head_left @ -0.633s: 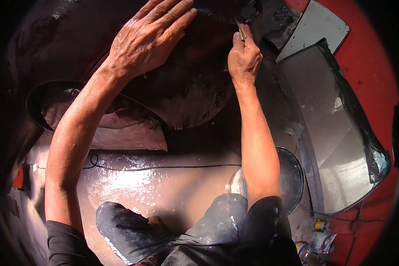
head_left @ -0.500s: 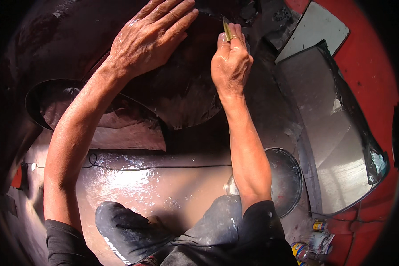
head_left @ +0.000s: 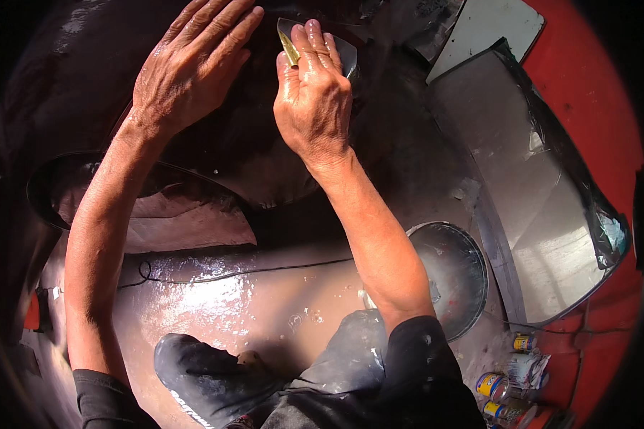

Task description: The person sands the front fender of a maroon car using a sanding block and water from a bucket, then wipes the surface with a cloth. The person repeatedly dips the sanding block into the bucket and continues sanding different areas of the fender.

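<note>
My left hand (head_left: 189, 71) lies flat on the wet, dark maroon car body panel (head_left: 229, 136), its fingers stretched out and nothing in it. To its right, my right hand (head_left: 315, 100) holds a sheet of sandpaper (head_left: 347, 56) against the same panel. The sheet is dark grey and shows beyond the fingertips. A yellowish folded edge of it sticks up between thumb and forefinger. The rest of the sheet is hidden under the palm.
A round black bucket (head_left: 454, 279) of cloudy water stands by my right forearm. A thin black cord (head_left: 265, 271) crosses the wet floor (head_left: 322, 293). Farther right lies a large grey panel (head_left: 544, 214) with black-wrapped edges, near a white board (head_left: 483, 36) and several small cans (head_left: 492, 386).
Both hands have slid to the left over the panel, the right one farther and with the sandpaper. More of the sheet shows past its fingers. The view has shifted slightly.
</note>
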